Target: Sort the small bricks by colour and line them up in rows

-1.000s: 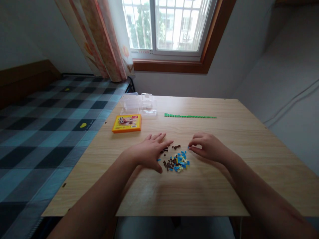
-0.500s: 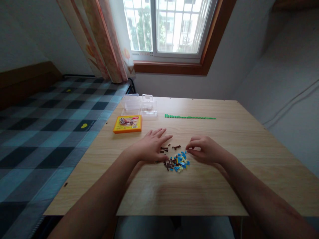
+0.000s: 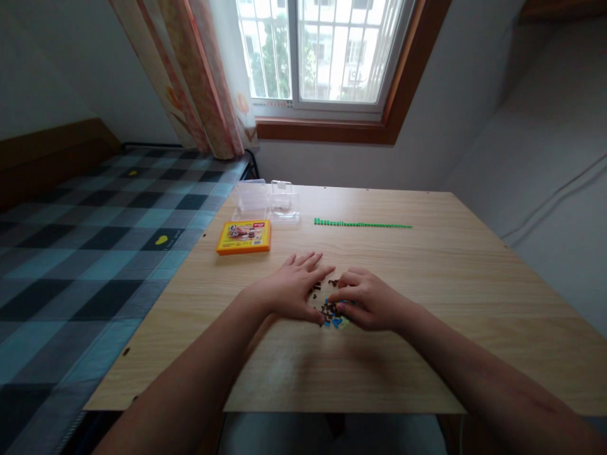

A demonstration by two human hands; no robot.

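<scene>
My left hand [image 3: 296,287] is spread over the left side of a small heap of building bricks, fingers apart, its thumb at the heap's edge. Dark brown bricks [image 3: 328,311] show between the two hands, with blue bricks [image 3: 336,323] along the near side. My right hand [image 3: 367,298] reaches over the heap from the right, index finger and thumb drawn close together among the pieces. Whatever lies between those fingertips is too small to make out. The right hand covers much of the blue and pale yellow part. A few brown bricks [image 3: 334,282] lie just beyond the heap.
A long row of green bricks [image 3: 363,224] runs across the back of the wooden table [image 3: 427,354]. At the back left stand clear plastic boxes [image 3: 283,208], behind a yellow and orange box [image 3: 243,237]. A bed with a checked cover [image 3: 95,253] adjoins the left.
My right hand has moved left from the heap's right edge to over it. My left hand has shifted slightly right and nearer to me, still spread.
</scene>
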